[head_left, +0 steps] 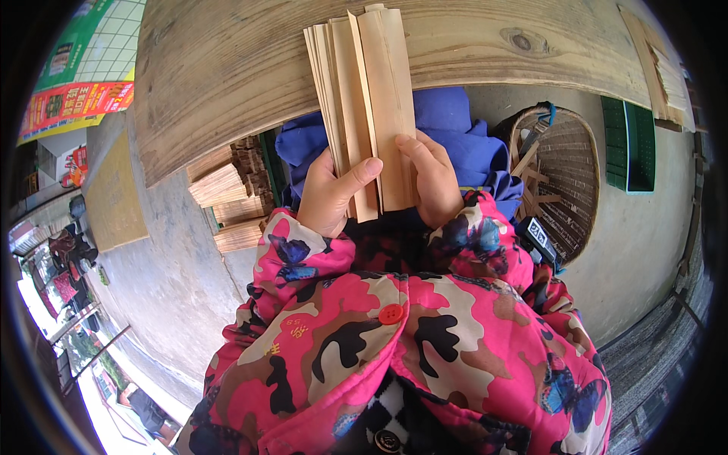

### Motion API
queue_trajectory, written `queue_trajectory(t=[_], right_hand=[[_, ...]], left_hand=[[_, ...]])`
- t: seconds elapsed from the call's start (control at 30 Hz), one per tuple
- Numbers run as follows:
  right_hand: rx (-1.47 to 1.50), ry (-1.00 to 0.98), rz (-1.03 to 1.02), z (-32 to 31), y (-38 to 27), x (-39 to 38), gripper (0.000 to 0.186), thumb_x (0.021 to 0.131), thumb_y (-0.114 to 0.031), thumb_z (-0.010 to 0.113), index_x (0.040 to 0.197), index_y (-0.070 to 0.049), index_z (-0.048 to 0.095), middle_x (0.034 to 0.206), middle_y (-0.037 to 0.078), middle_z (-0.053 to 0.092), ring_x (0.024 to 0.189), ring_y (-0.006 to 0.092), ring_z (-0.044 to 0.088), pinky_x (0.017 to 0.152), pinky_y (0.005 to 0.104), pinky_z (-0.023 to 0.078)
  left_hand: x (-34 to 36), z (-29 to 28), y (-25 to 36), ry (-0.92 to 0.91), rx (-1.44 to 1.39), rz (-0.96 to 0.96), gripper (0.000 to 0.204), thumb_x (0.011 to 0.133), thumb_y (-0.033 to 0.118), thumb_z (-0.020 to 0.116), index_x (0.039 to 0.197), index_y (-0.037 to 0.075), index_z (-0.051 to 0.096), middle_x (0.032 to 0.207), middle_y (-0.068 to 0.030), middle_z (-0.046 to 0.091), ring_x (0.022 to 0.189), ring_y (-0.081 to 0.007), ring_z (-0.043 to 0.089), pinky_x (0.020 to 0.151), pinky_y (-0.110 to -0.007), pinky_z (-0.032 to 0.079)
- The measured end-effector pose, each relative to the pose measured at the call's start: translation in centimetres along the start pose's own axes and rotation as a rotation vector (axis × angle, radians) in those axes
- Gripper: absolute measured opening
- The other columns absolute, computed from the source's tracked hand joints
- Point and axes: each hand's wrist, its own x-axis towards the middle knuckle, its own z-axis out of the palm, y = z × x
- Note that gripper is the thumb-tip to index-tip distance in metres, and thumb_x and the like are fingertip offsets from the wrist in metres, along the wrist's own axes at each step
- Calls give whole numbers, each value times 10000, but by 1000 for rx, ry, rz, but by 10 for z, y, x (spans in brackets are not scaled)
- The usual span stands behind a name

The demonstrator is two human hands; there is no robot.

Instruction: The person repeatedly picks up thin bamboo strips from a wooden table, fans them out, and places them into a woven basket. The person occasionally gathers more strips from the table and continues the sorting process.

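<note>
Between my two hands stands a fanned bundle of thin wooden slats (pixel 390 98), its far end over the near edge of the wooden table (pixel 470 45). My left hand (pixel 331 189) grips the left part of the bundle, thumb laid across the front slats. On the right side my right hand (pixel 432 173) holds a wider set of slats, thumb pressed on the front face. A narrow gap and one raised slat separate the two parts. The fingers behind the wood are hidden.
Blue cloth (pixel 447 114) lies below the table edge. To the right stands a woven basket (pixel 576 182) with wood pieces, then a green plastic crate (pixel 629 144). Stacked slats (pixel 224 186) lie at the left, and more slats (pixel 660 72) sit at the far right.
</note>
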Motion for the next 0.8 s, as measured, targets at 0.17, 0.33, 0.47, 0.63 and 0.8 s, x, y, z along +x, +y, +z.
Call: queue_trajectory(t=[0.17,0.33,0.47,0.63,0.8], right_hand=[[-51,17,-22,0,3,1,344,919,-278,457,1051,30,536,943,48,587,898,89,529,786,226,419],[-91,20,-21,6,4,1,297,918,-258,469,1052,3,513,886,36,573,828,75,514,722,219,415],[-75,-53,13,9,1,-3,201,905,-184,494,1011,-13,489,830,35,568,712,71,518,615,223,433],[-217,94,-200,1,-12,-1,143,903,-130,469,978,-8,459,751,66,573,601,115,543,551,244,468],[-179,83,29,-8,-19,-1,219,889,-210,521,1002,-33,457,713,45,526,543,133,515,489,233,435]], left_hand=[[0,2,-4,41,83,74,390,807,159,650,1117,-11,486,1008,-63,581,891,-112,552,785,-258,446],[5,2,-11,98,207,191,327,845,206,606,1077,-8,520,929,-21,586,801,-56,506,703,-219,421],[6,2,-10,131,156,170,338,866,214,572,1114,-6,506,879,-32,580,732,-68,524,654,-219,440],[2,-2,-2,119,128,93,394,912,303,459,1160,-2,487,794,-50,547,609,-93,513,548,-224,449],[5,-7,-2,52,-98,30,448,922,312,301,1194,-2,469,811,-35,533,602,-99,484,510,-219,404]])
